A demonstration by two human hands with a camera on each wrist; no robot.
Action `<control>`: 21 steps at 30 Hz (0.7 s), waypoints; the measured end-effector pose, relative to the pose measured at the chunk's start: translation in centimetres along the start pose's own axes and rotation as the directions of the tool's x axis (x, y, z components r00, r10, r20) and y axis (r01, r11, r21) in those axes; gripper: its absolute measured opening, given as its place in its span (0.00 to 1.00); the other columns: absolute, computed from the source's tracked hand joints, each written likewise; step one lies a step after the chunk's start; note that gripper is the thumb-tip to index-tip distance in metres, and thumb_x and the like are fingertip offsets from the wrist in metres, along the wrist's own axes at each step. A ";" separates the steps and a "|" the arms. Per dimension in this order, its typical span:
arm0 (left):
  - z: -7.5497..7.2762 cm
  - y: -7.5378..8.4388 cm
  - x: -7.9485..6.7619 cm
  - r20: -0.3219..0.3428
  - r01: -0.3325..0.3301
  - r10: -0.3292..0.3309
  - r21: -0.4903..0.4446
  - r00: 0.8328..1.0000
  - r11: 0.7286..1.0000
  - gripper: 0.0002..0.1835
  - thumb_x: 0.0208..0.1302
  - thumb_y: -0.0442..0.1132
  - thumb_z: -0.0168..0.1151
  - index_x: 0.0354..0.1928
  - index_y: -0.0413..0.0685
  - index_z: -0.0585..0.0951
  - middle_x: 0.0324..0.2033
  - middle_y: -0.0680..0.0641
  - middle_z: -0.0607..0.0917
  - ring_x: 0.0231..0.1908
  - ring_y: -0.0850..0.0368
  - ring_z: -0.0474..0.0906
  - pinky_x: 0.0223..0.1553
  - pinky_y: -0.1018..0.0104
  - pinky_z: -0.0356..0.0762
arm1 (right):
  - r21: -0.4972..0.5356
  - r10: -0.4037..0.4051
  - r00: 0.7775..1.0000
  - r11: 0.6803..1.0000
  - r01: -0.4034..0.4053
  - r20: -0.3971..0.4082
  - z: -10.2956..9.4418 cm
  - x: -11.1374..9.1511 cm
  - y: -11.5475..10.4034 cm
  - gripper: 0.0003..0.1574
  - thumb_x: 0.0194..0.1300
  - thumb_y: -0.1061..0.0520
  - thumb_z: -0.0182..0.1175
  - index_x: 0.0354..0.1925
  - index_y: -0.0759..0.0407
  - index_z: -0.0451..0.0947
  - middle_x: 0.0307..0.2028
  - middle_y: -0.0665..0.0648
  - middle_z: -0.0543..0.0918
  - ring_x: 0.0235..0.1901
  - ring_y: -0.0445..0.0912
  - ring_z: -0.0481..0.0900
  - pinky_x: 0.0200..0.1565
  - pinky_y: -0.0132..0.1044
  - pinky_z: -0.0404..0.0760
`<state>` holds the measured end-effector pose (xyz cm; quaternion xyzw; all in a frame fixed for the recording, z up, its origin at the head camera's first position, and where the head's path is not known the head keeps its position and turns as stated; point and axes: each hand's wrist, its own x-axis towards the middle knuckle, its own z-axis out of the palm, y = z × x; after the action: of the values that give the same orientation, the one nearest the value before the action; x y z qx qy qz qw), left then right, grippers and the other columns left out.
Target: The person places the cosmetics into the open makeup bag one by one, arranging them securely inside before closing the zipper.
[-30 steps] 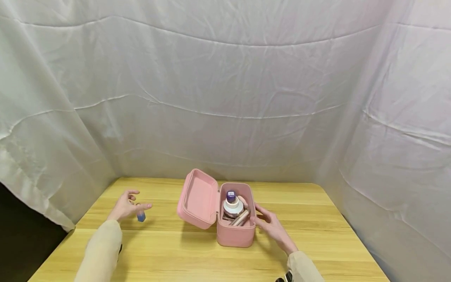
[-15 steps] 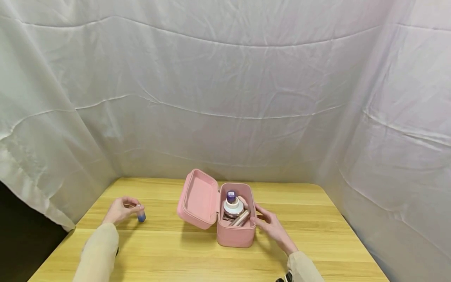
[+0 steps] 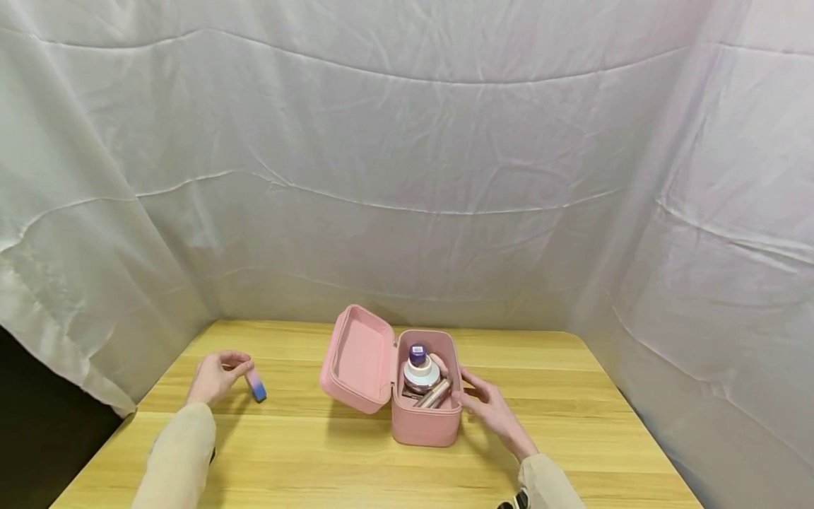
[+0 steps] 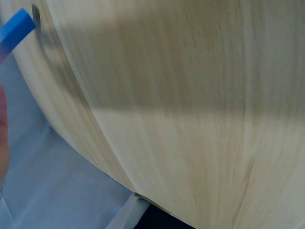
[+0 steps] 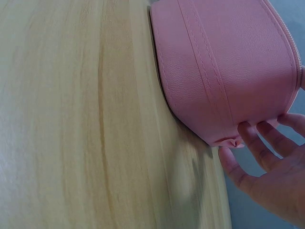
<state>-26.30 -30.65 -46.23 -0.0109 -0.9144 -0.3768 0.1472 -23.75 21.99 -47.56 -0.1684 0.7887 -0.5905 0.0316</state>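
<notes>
A small square-sided stick (image 3: 256,386), shaped like a lipstick tube and fading from pink to blue, slants down from my left hand (image 3: 215,376). Thumb and fingers pinch its pink upper end. In the left wrist view the blue end of the stick (image 4: 18,29) shows beside its shadow; only a sliver of the hand is visible. My right hand (image 3: 492,410) touches the right side of an open pink cosmetic case (image 3: 425,427). The right wrist view shows spread fingers (image 5: 255,145) against the wall of the case (image 5: 224,62), with the thumb cut off at the edge.
Inside the case are a purple-capped container (image 3: 417,355), a white-rimmed round item (image 3: 421,377) and slim tubes (image 3: 435,394). The lid (image 3: 362,357) hangs open to the left. A wooden table (image 3: 305,459) carries everything, with grey-white curtains (image 3: 407,177) behind and beside it.
My left hand has come in from spread fingers to pinch the stick, which stood nearly upright and now tilts. My right hand and the case stay where they were.
</notes>
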 end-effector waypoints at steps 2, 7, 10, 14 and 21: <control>0.1 0.3 0.1 -0.018 -0.009 0.009 -0.011 1.000 1.000 0.16 0.69 0.40 0.65 0.47 0.31 0.85 0.43 0.33 0.89 0.38 0.55 0.84 0.35 0.75 0.77 | 0.000 0.002 1.000 1.000 -0.002 0.000 0.0 0.0 0.0 0.41 0.72 0.57 0.58 0.76 0.67 0.56 0.73 0.75 0.63 0.67 0.69 0.69 0.48 0.39 0.81; 0.4 1.7 0.4 -0.071 -0.033 0.030 -0.048 0.997 0.998 0.17 0.72 0.37 0.61 0.51 0.27 0.83 0.46 0.28 0.87 0.39 0.45 0.88 0.34 0.78 0.81 | -0.001 0.001 1.000 1.000 -0.001 0.003 0.0 0.0 0.0 0.41 0.72 0.57 0.58 0.76 0.67 0.56 0.73 0.74 0.62 0.67 0.69 0.69 0.49 0.39 0.81; 0.6 2.9 0.7 -0.123 -0.049 0.042 -0.055 0.991 0.997 0.16 0.73 0.37 0.59 0.51 0.27 0.83 0.46 0.28 0.84 0.42 0.39 0.87 0.33 0.77 0.81 | -0.003 0.000 1.000 1.000 0.000 0.004 -0.1 0.0 0.1 0.41 0.72 0.57 0.58 0.76 0.67 0.56 0.73 0.74 0.62 0.67 0.69 0.69 0.49 0.39 0.81; 0.9 4.6 1.3 -0.202 -0.086 0.068 -0.083 0.977 0.993 0.16 0.74 0.37 0.58 0.51 0.28 0.83 0.43 0.32 0.80 0.44 0.36 0.85 0.33 0.80 0.80 | -0.002 -0.004 1.000 1.000 0.004 0.006 -0.1 0.0 0.1 0.41 0.72 0.56 0.58 0.76 0.66 0.56 0.74 0.74 0.62 0.67 0.69 0.69 0.49 0.40 0.81; 0.7 8.3 2.4 -0.315 -0.182 0.153 -0.065 0.937 0.981 0.15 0.73 0.39 0.59 0.49 0.32 0.85 0.38 0.37 0.80 0.44 0.40 0.83 0.36 0.87 0.71 | 0.001 -0.006 1.000 1.000 0.006 0.008 -0.1 0.0 0.1 0.41 0.73 0.57 0.58 0.76 0.66 0.55 0.74 0.74 0.62 0.67 0.69 0.69 0.49 0.40 0.81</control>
<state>-27.74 -24.50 -40.34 -0.0365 -0.8574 -0.4022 0.3189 -23.75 22.09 -47.64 -0.1732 0.7877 -0.5903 0.0331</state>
